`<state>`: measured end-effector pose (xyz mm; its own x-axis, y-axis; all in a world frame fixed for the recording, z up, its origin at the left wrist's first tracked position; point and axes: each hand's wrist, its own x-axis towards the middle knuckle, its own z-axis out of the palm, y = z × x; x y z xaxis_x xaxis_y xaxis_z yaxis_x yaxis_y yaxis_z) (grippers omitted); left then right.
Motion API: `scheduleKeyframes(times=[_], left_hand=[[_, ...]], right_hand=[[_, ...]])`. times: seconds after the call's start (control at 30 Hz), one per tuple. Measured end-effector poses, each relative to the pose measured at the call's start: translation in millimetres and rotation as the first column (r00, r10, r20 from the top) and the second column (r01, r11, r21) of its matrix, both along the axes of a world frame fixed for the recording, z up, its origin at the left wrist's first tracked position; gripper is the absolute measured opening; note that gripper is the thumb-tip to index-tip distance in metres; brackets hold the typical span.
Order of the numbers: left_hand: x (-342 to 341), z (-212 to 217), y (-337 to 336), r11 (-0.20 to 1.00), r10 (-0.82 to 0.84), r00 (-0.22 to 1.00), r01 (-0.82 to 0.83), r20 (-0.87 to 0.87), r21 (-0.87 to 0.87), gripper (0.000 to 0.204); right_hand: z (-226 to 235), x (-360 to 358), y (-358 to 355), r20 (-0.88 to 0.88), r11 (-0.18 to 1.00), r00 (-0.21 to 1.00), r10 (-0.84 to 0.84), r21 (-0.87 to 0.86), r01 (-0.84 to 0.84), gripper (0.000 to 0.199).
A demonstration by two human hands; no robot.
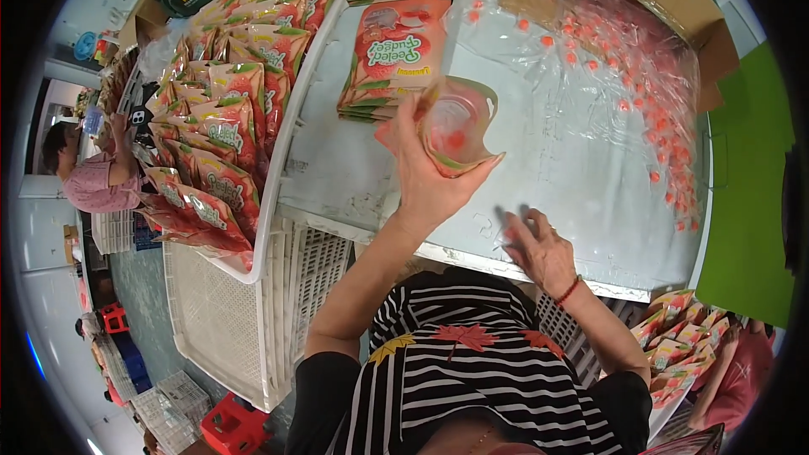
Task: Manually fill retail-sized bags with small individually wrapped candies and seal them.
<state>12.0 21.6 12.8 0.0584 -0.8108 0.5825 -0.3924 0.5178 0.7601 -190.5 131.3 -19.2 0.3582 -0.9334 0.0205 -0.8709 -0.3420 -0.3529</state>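
Note:
My left hand is closed round an upright pouch, its mouth spread wide toward me. Inside the pouch a clear round plastic piece and something red show. Low over the near edge of the table hovers my right hand, a red bracelet at its wrist. Motion smears its fingers, and I cannot make out whether they hold anything. Just beyond the left hand lies a stack of flat red and green pouches.
Filled pouches stand in rows in a white tray at left. Small red wrapped sweets spill from a clear plastic bag in a cardboard box at far right. Stacked white crates stand below. People work at both sides.

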Motion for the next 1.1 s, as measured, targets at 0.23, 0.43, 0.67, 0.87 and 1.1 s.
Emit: scheduleKeyframes(times=[0.23, 0.43, 0.67, 0.87, 1.1], left_hand=[[-5.4, 0.8, -10.7, 1.0, -0.028, 0.999, 0.028, 0.024, 0.004, 0.108], [-4.1, 6.9, 5.4, 0.991, 0.129, 0.974, -0.133, 0.184, 0.009, 0.098], [-17.6, -6.1, -4.1, 0.997, 0.06, 0.998, -0.057, 0.038, -0.055, 0.095], [2.5, 2.1, -6.1, 0.981, 0.191, 0.98, -0.188, 0.059, -0.042, 0.102], [31.1, 22.3, 2.5, 0.998, -0.029, 0.994, 0.034, -0.103, 0.054, 0.114]], right_hand=[[-9.9, -3.5, -46.1, 0.288, 0.996, 0.955, -0.064, 0.081, 0.042, 0.014], [111.9, 48.6, -106.4, 0.507, 0.915, 0.833, 0.222, -0.404, 0.003, 0.022], [94.1, 60.0, -128.9, 0.348, 0.966, 0.934, 0.077, -0.259, 0.017, 0.022], [103.5, 78.5, -116.4, 0.289, 0.889, 0.908, 0.302, -0.428, -0.16, 0.016], [132.2, 73.5, -126.6, 0.41, 0.896, 0.809, 0.421, -0.326, -0.301, 0.012]])
